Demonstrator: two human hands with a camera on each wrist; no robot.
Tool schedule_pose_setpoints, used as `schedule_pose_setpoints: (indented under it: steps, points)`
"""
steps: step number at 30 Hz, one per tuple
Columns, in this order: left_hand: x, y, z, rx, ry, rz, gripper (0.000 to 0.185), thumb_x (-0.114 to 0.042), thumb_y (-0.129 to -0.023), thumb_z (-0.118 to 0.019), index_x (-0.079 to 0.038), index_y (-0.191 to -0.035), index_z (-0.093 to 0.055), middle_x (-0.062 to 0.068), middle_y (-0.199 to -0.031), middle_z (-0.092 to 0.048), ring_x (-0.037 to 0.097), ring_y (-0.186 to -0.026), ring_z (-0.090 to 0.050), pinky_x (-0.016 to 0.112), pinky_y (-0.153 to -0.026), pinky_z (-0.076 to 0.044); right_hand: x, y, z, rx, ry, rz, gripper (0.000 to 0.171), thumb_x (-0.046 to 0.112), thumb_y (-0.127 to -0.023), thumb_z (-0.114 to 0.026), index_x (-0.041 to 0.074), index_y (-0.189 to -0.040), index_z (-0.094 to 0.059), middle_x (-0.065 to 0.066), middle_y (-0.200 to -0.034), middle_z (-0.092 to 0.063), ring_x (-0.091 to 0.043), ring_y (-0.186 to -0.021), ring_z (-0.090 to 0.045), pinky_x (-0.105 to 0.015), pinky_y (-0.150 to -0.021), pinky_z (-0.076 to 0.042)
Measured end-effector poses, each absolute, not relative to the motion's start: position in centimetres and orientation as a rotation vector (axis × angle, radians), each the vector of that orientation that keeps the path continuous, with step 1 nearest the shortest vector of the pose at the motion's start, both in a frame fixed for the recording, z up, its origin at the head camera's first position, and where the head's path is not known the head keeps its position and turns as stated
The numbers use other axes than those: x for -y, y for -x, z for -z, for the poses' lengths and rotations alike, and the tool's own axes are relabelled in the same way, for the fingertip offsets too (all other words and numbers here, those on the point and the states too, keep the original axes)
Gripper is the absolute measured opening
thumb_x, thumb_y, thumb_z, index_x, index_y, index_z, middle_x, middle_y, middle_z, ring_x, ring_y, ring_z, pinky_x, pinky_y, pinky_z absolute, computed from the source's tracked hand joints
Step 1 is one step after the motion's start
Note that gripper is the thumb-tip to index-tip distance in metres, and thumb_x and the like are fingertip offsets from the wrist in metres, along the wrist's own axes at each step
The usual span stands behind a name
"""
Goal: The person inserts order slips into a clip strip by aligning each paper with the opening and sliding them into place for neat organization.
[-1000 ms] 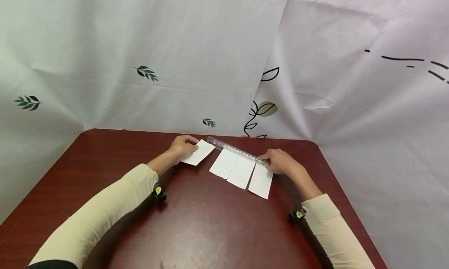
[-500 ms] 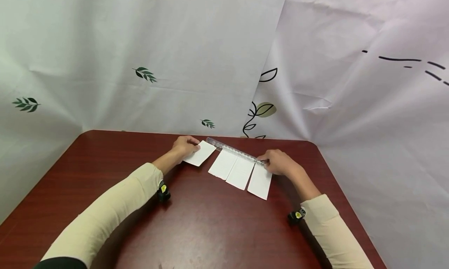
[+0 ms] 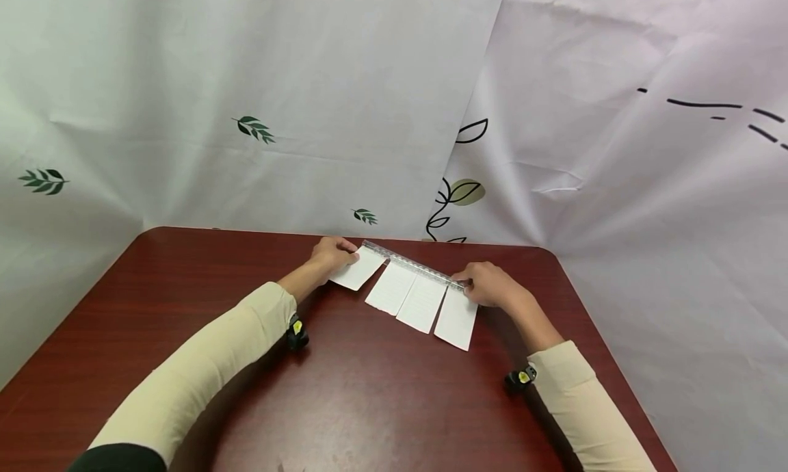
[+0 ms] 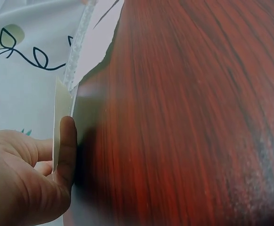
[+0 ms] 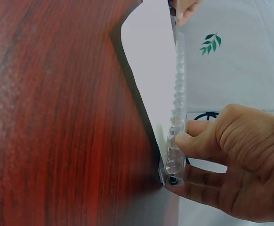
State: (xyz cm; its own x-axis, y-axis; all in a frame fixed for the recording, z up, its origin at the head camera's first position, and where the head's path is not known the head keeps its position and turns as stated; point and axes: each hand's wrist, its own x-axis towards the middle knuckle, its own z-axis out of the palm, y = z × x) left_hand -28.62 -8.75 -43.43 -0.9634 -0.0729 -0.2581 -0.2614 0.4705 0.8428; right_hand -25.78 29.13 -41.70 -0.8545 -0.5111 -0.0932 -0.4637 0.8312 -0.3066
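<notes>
In the head view my left hand (image 3: 332, 254) pinches a white paper piece (image 3: 358, 269) between thumb and fingers. This piece's far edge meets the left end of a clear plastic strip (image 3: 418, 265) that has a row of round bumps. Whether the paper lies under or inside the strip, I cannot tell. Three more white papers (image 3: 421, 304) hang side by side from the strip, their far edges along it. My right hand (image 3: 492, 284) grips the strip's right end. In the right wrist view its thumb presses on the bumps of the strip (image 5: 178, 99).
The dark red wooden table (image 3: 369, 390) extends toward me and to both sides. Close behind its far edge hangs a white cloth (image 3: 308, 171) with leaf prints. Each wrist carries a small black camera (image 3: 297, 332).
My left hand has moved right with its paper, bringing the paper's far edge up to the strip's left end. The right hand and the other three papers have hardly moved.
</notes>
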Motion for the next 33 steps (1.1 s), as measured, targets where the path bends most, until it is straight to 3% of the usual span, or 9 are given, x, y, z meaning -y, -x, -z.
schedule_pose_setpoints:
  steps: [10,19,23,29,33]
  points:
    - [8.1,28.6,43.4,-2.516,0.293,-1.498,0.024,-0.013,-0.106,-0.079,-0.003,-0.128,-0.078,0.020,-0.146,-0.068,0.028,-0.116,-0.062,0.039,-0.100,-0.054,-28.4,25.2,41.1,-2.834,0.693,0.378,0.055,-0.002,-0.095,-0.053,0.011,-0.141,-0.080,-0.026,-0.140,-0.074,-0.021,-0.079,-0.048,-0.030,-0.066,-0.035]
    - [8.0,28.9,43.7,-2.530,0.253,-1.501,0.023,-0.013,-0.106,-0.079,-0.002,-0.126,-0.077,0.022,-0.145,-0.068,0.030,-0.117,-0.062,0.041,-0.102,-0.055,-29.7,27.2,43.6,-2.867,0.789,0.355,0.056,0.003,-0.090,-0.057,0.020,-0.137,-0.084,-0.020,-0.127,-0.078,-0.024,-0.085,-0.055,-0.039,-0.065,-0.040]
    - [8.1,28.9,43.7,-2.531,0.236,-1.516,0.023,-0.012,-0.106,-0.079,-0.001,-0.126,-0.077,0.022,-0.145,-0.068,0.032,-0.121,-0.063,0.043,-0.105,-0.056,-29.0,26.4,42.3,-2.840,0.757,0.411,0.058,0.001,-0.089,-0.056,0.020,-0.136,-0.084,-0.020,-0.126,-0.078,-0.027,-0.087,-0.057,-0.037,-0.067,-0.042]
    - [8.2,29.0,43.8,-2.583,0.229,-1.490,0.013,-0.014,-0.102,-0.082,-0.005,-0.112,-0.080,0.017,-0.134,-0.073,0.027,-0.113,-0.066,0.039,-0.096,-0.058,-29.5,27.0,43.1,-2.850,0.769,0.385,0.058,0.001,-0.090,-0.056,0.020,-0.137,-0.084,-0.021,-0.128,-0.077,-0.026,-0.086,-0.055,-0.038,-0.066,-0.041]
    - [8.4,28.7,43.6,-2.603,0.180,-1.471,0.015,-0.016,-0.103,-0.081,-0.004,-0.112,-0.080,0.019,-0.134,-0.074,0.030,-0.117,-0.067,0.041,-0.099,-0.058,-30.7,28.2,44.9,-2.865,0.814,0.398,0.059,0.003,-0.090,-0.055,0.022,-0.137,-0.084,-0.020,-0.124,-0.078,-0.025,-0.083,-0.052,-0.035,-0.066,-0.037]
